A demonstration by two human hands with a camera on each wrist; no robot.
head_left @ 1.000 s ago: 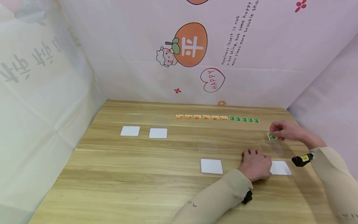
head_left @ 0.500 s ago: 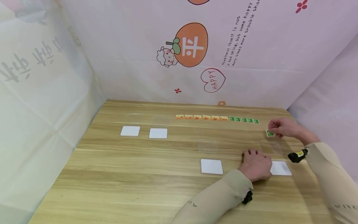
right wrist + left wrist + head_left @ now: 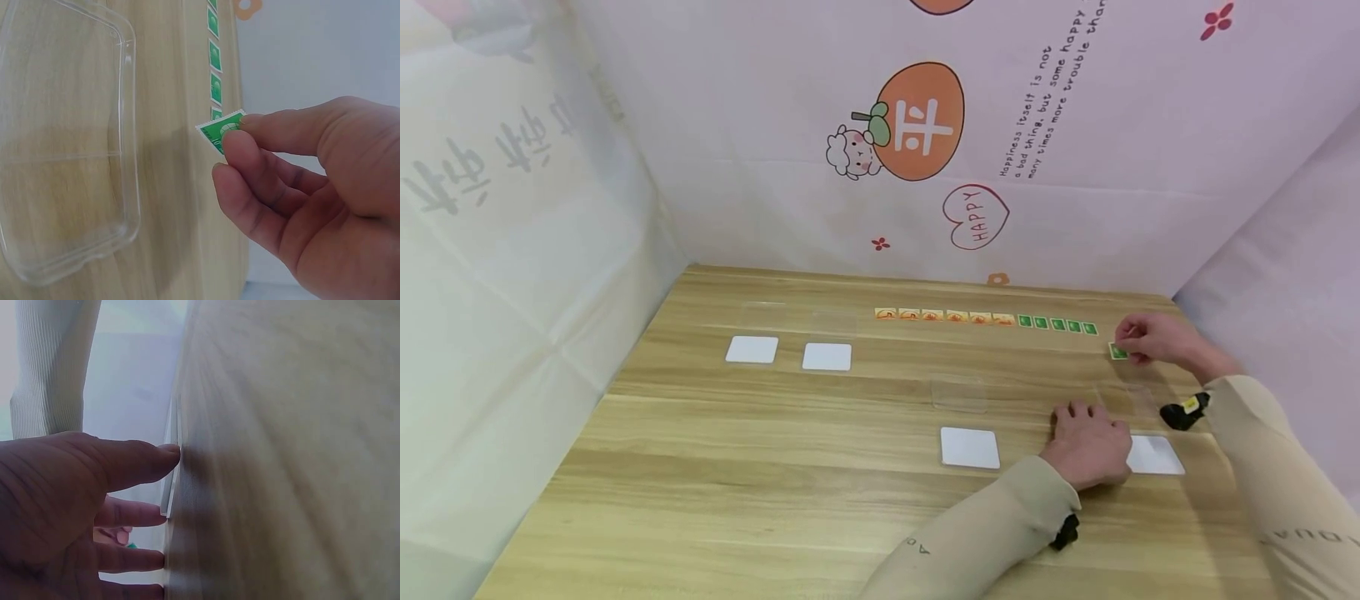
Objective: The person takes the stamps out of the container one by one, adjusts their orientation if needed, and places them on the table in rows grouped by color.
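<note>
My right hand [image 3: 1159,337] pinches a small green stamp [image 3: 222,129] with a perforated white edge between thumb and index finger, above the table. Just left of it, in the head view, a row of green stamps [image 3: 1057,325] continues from a row of orange stamps [image 3: 957,317]. My left hand [image 3: 1087,444] rests palm-down, fingers extended, at the left side of a white rectangular piece [image 3: 1156,455]. In the left wrist view, thumb and index finger touch the edge of that thin white piece [image 3: 174,425]. A clear plastic case [image 3: 128,181] lies below the right hand.
Another white rectangle [image 3: 970,447] lies left of my left hand, with a clear case [image 3: 958,395] behind it. Two more white rectangles [image 3: 752,349] sit at the left, clear cases [image 3: 833,323] behind them. Printed cloth walls [image 3: 760,208] enclose the wooden table [image 3: 737,483].
My right hand has moved away from me and slightly left with the green stamp, nearer the end of the row. The left hand has stayed in place.
</note>
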